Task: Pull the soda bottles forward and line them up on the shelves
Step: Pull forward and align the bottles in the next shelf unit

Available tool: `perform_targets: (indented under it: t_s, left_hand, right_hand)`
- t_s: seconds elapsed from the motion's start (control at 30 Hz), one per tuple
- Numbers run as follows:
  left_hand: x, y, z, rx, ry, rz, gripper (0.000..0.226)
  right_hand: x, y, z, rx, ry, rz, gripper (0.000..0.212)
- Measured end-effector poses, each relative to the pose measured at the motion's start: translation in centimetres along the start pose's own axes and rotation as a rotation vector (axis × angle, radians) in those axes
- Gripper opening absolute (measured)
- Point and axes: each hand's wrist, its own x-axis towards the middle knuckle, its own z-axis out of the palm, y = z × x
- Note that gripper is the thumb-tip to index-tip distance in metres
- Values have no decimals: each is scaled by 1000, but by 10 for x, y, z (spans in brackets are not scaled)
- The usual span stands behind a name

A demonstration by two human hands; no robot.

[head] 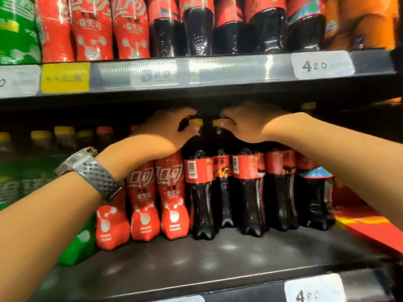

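Gripped with the left hand (pixel 168 129) a dark cola bottle (pixel 199 192) by its yellow cap (pixel 195 122), fingers curled over the top and thumb against the near side. Pinched with the right hand (pixel 244 125), just beside the left, a second cola bottle (pixel 222 171) by a matching cap (pixel 216 123). Found both bottles upright on the lower shelf (pixel 218 258) directly beneath the hands: black, waisted bodies with red labels, the left one turned to show a barcode and set nearer the shelf edge than the right one. Noted further dark cola bottles (pixel 250 192) crowded under the right forearm, touching the second bottle. Noted red-sleeved bottles (pixel 172 203) packed under the left wrist, against the first bottle's flank, and green bottles (pixel 74 247) beyond them, partly hidden by the left forearm. Saw the upper shelf (pixel 218 92) close above the knuckles of both hands, carrying a price tag (pixel 322 65) marked 420 up and to the right of the right hand. Wore a grey-strapped watch (pixel 91 171) on the left wrist.
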Motion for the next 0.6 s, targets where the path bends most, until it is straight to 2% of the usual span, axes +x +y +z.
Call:
perform_targets:
  t_s: [0.17,0.23,0.33,0.43,0.5,0.6]
  left_hand:
    - [13,13,7,-16,7,-87,43]
    - [17,15,7,0,16,-107,35]
    - [20,13,5,-44,-2,-99,23]
    - [20,9,4,-144,-38,-71,21]
    - [20,6,6,-177,-43,-52,23]
    - [22,2,6,-120,-54,3,26]
  right_hand:
    - [-3,17,-2,95,-83,0,38]
    - [-1,19,-3,141,-95,-25,33]
    - [-2,21,-4,171,-112,-42,30]
    - [-5,23,-2,201,-120,-44,30]
    - [-5,23,-1,212,-126,-41,33]
    - [-6,23,-8,212,-151,-18,51]
